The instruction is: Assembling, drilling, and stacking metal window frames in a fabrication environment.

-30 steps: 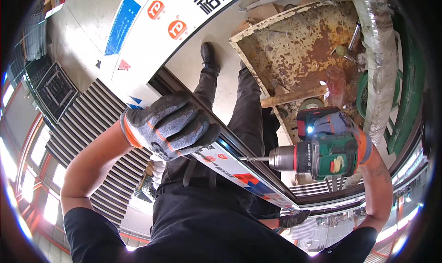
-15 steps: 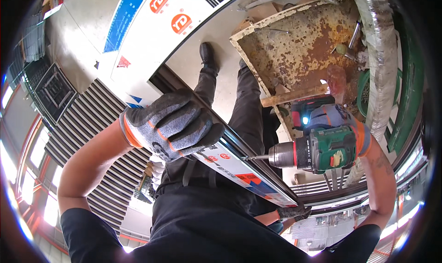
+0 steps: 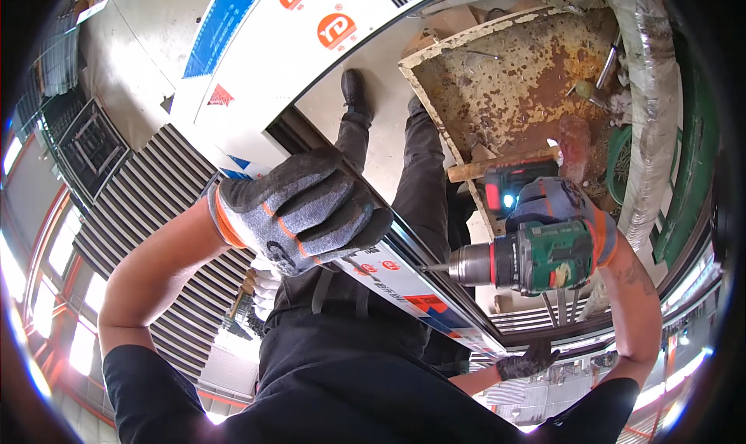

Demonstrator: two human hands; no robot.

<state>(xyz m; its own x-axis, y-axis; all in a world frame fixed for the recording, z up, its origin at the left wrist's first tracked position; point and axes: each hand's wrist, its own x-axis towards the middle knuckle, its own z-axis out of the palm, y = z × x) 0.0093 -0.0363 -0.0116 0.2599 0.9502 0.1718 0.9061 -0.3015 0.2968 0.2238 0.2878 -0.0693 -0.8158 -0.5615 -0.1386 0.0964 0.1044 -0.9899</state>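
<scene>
My left hand (image 3: pixel 311 215), in a grey glove with orange trim, is closed over a long, dark-edged metal profile (image 3: pixel 458 317) covered with printed white film. My right hand (image 3: pixel 556 201), in the same kind of glove, grips a green cordless drill (image 3: pixel 558 256) with its work light lit. The drill lies level and points left. Its thin bit (image 3: pixel 437 267) meets the profile's side, to the right of my left hand. How deep the tip sits cannot be made out.
A rusty, paint-flaked metal tray (image 3: pixel 474 94) stands ahead on the right, holding a wooden-handled tool and a plastic bottle. A wide film-covered panel (image 3: pixel 272 51) spans the upper left. Ribbed stock (image 3: pixel 155 234) lies left. Another person's gloved hand (image 3: pixel 530 359) is near the profile's right end.
The drill has moved slightly left against the profile, and less of the bit shows. The other person's hand has shifted at the profile's right end. The whole view has swung a little.
</scene>
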